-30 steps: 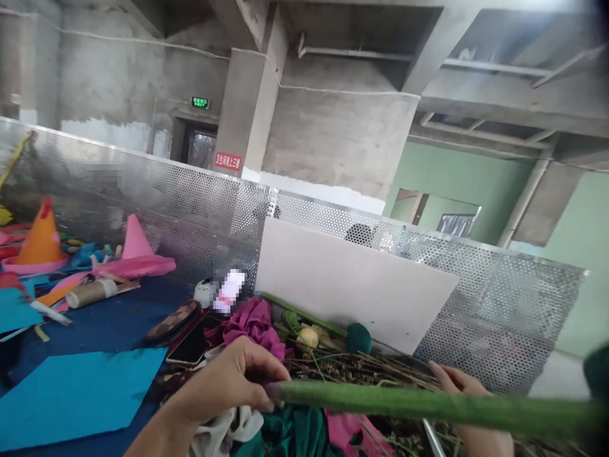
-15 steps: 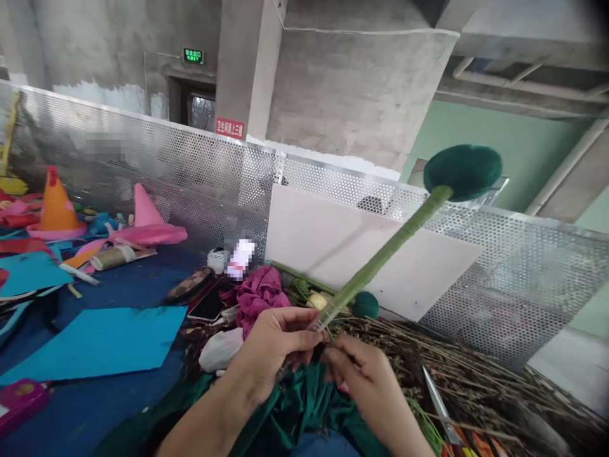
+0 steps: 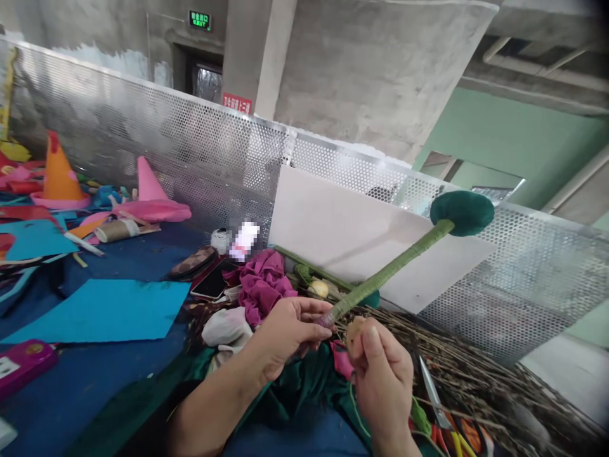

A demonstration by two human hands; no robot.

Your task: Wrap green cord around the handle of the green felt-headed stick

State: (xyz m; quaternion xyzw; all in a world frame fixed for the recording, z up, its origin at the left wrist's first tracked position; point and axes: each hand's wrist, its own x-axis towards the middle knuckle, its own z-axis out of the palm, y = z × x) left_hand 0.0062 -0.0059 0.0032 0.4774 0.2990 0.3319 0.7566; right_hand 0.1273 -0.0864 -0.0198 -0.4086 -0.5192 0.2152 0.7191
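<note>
The bottom tip of the green wrapped stem point(image 3: 385, 276) is hidden inside the left hand's point(image 3: 285, 330) pinch. Just right of that grip, the right hand point(image 3: 383, 374) nips a small tan scrap point(image 3: 354, 327), too blurred to identify, its lower part covered by the thumb. Both forearms run off the bottom edge. Up-left of the grip, a pixelated patch point(image 3: 245, 240) masks some white object. Right of the hands, scissors point(image 3: 431, 390) lie half buried among dry twigs point(image 3: 476, 374). Far left, a pink case point(image 3: 23, 365) is cut by the frame edge.
</note>
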